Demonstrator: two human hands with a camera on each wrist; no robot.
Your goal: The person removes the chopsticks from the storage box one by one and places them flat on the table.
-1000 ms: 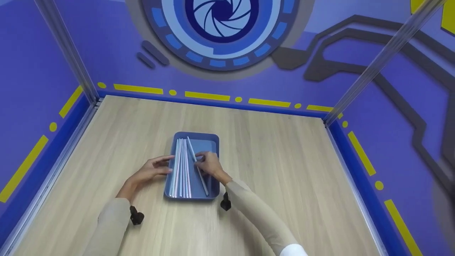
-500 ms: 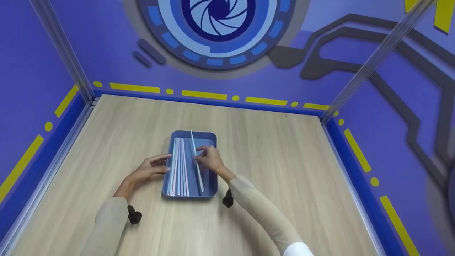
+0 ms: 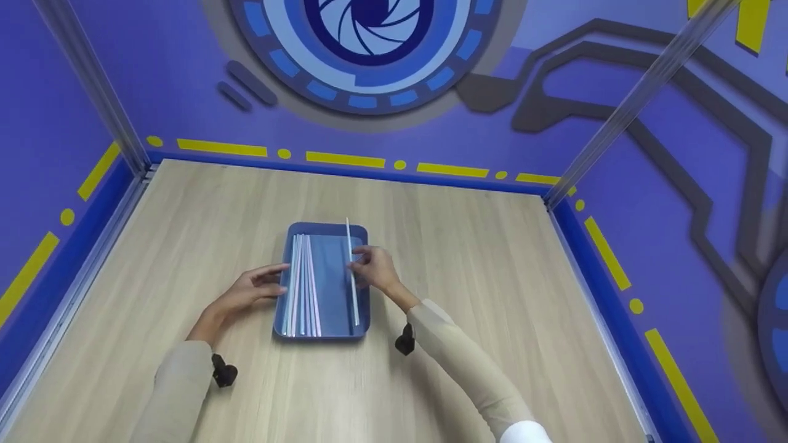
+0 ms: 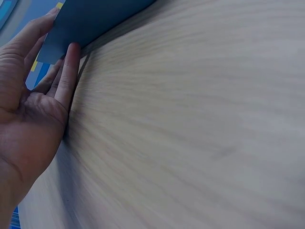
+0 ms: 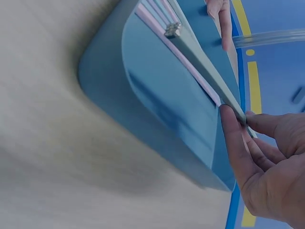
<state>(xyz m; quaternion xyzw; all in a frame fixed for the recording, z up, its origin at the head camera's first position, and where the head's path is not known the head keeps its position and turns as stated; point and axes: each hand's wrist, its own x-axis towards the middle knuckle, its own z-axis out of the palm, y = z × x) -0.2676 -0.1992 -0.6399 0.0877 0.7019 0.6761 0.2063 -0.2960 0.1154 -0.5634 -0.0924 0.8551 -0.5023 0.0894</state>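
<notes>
My right hand (image 3: 377, 269) pinches a pale green chopstick (image 3: 354, 298) between thumb and fingers, over the right side of a blue-grey rectangular tray (image 3: 335, 338). In the right wrist view this chopstick (image 5: 205, 64) slants above the tray, its silvery patterned end toward the camera. Several pastel chopsticks (image 3: 301, 289), pink, white and bluish, lie lengthwise along the tray's left side. Fingers extended, my left hand (image 3: 246, 292) touches the tray's left wall. In the left wrist view the left hand (image 4: 35, 109) has its fingertips at the tray's outer wall (image 4: 95, 21).
The tray stands on a light wood table (image 3: 462, 277). Blue-purple panels with yellow marks (image 3: 345, 159) close off the back and both sides, with metal posts (image 3: 640, 101) at the corners. A black wrist camera (image 3: 405, 340) hangs at the right sleeve.
My right hand has carried the chopstick rightward, away from the others, and turned it from slanted to nearly lengthwise with the tray. My left hand stays at the tray's left wall.
</notes>
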